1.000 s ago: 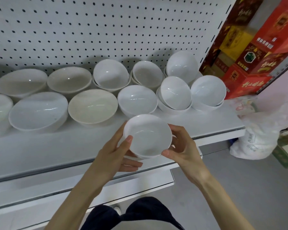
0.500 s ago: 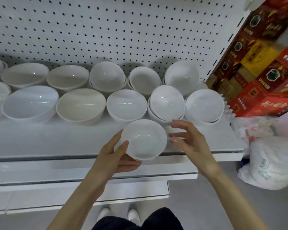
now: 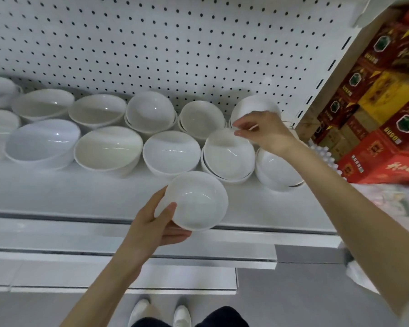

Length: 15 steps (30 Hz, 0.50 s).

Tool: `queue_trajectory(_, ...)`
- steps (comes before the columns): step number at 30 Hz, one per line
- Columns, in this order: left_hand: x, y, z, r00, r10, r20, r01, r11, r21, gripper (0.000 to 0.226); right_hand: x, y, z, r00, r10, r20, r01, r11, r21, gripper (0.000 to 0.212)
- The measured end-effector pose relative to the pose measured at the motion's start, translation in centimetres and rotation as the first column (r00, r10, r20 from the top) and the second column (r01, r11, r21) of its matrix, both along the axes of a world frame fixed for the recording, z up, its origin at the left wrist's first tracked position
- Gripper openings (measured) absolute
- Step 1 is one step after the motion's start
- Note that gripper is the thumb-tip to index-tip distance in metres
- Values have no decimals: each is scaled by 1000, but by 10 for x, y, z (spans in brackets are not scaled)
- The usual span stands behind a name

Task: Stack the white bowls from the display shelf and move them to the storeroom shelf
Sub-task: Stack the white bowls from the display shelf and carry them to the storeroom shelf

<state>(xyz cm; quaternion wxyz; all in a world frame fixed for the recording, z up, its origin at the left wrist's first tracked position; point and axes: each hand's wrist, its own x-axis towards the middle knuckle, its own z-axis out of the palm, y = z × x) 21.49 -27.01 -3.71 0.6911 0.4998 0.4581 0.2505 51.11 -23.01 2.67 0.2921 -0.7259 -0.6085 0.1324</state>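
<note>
Nearest the viewer, a pair of white shoes is seen on the grey floor, below the stepped white ledges of the rack. Just above the near edge of the display shelf, a single white bowl is held upright by the left hand. The thumb is laid over its near-left rim and the fingers are curled beneath its base. This held bowl is kept clear of the shelf surface and apart from the others.

Farther in and to the right, a nested stack is found in the near row of bowls. The far rim of its top bowl is pinched between the thumb and forefinger of the right hand, while the remaining fingers are bent loosely above it. The forearm is stretched across another small stack at the right end of the row.

To the left of the pinched stack, three larger bowls are lined up in the near row, and a far row of bowls is set against the white pegboard, several of them tilted toward the viewer. Beyond the right upright of the rack, red and yellow boxes are piled.
</note>
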Motion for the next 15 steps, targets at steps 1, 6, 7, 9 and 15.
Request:
queue_trajectory(1,0,0,0,1000,11,-7,-11,1000,-9,32,1,4,-1,1000,11,11,-11,1000,-24,21)
queue_trajectory(6,1,-2,-1,999,49,-7,-50,996,-71,23,6,12,-6,1000,3,-16,-4,995,-96,17)
queue_trajectory(7,1,-3,-1,999,53,-8,-53,996,-76,22,7,13,-7,999,1,-40,-5,995,-95,16)
queue_trajectory(9,1,-4,-1,999,54,-7,-54,995,-83,22,8,12,-7,997,-3,-79,-4,996,-87,14)
queue_trajectory(15,-2,-3,0,999,26,-24,-27,997,-76,26,9,10,-14,984,-17,-175,6,998,-59,14)
